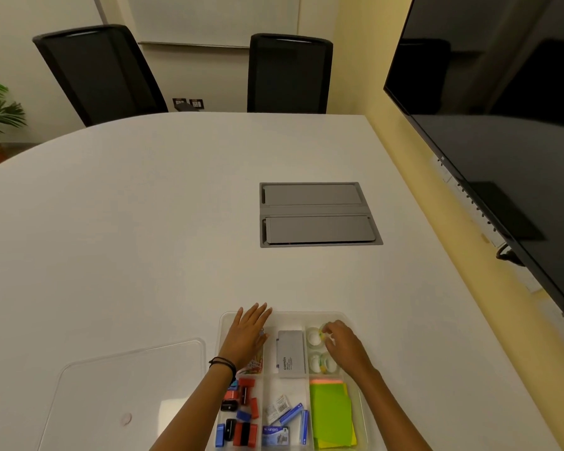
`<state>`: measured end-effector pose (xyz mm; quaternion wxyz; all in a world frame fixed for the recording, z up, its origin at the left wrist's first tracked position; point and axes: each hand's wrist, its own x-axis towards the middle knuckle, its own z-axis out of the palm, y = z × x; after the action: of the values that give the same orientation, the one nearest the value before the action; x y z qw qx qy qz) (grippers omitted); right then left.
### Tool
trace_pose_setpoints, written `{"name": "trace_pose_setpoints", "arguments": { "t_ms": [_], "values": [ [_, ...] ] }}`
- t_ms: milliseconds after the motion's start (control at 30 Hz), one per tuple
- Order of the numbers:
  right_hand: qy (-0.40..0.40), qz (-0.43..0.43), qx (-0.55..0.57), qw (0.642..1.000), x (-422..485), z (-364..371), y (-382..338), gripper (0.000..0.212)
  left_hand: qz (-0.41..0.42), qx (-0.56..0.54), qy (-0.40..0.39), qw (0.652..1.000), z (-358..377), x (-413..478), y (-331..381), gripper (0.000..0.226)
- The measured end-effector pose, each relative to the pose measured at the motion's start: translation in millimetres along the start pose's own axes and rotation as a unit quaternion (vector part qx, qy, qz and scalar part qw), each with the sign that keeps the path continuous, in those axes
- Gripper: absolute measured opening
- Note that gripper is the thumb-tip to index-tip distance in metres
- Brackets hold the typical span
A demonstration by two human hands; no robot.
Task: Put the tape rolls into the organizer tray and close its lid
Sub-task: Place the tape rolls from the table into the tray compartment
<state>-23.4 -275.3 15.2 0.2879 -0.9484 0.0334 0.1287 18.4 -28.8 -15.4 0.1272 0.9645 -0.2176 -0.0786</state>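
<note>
A clear organizer tray (306, 315) lies at the near edge of the white table, lid off. Its far right compartment holds clear tape rolls (314, 338), with more rolls (316, 362) just nearer. My right hand (342, 343) reaches into that compartment, fingertips pinched on a tape roll with a yellow-green core (323, 333). My left hand (249, 333) lies flat, fingers spread, over the tray's far left compartment. The clear lid (127, 392) rests flat on the table to the left of the tray.
The tray also holds a grey box (290, 353), coloured paper clips (254, 366), red, blue and black small items (241, 411), staple boxes (284, 418) and green sticky notes (331, 415). A grey cable hatch (319, 213) sits mid-table. Two black chairs (288, 73) stand beyond; a dark screen (502, 125) hangs at right.
</note>
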Motion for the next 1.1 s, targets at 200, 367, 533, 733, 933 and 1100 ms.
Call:
{"name": "trace_pose_setpoints", "arguments": {
  "t_ms": [200, 367, 533, 733, 933, 1100],
  "values": [
    [-0.02, -0.001, -0.02, 1.0, -3, 8, 1, 0.03, -0.001, -0.05, 0.01, 0.999, 7, -1, -1, 0.056],
    [-0.012, 0.01, -0.023, 1.0, -1, 13, -2, 0.028, 0.001, -0.078, 0.026, 0.997, 11, 0, -4, 0.055],
    [-0.013, 0.005, -0.005, 1.0, 1, 13, -3, 0.026, 0.002, -0.08, 0.033, 0.996, 14, 0, -5, 0.055],
    [-0.046, -0.041, 0.036, 0.997, 3, 12, -5, 0.024, 0.0, -0.1, 0.048, 0.994, 14, -2, -5, 0.054],
    [-0.008, -0.021, 0.046, 0.999, 9, 9, -5, 0.029, -0.005, -0.104, 0.047, 0.993, 16, -3, -7, 0.055],
    [-0.033, 0.044, -0.005, 0.998, 14, 13, -8, 0.046, -0.005, -0.11, 0.049, 0.993, 17, -2, -7, 0.055]
  ]
}}
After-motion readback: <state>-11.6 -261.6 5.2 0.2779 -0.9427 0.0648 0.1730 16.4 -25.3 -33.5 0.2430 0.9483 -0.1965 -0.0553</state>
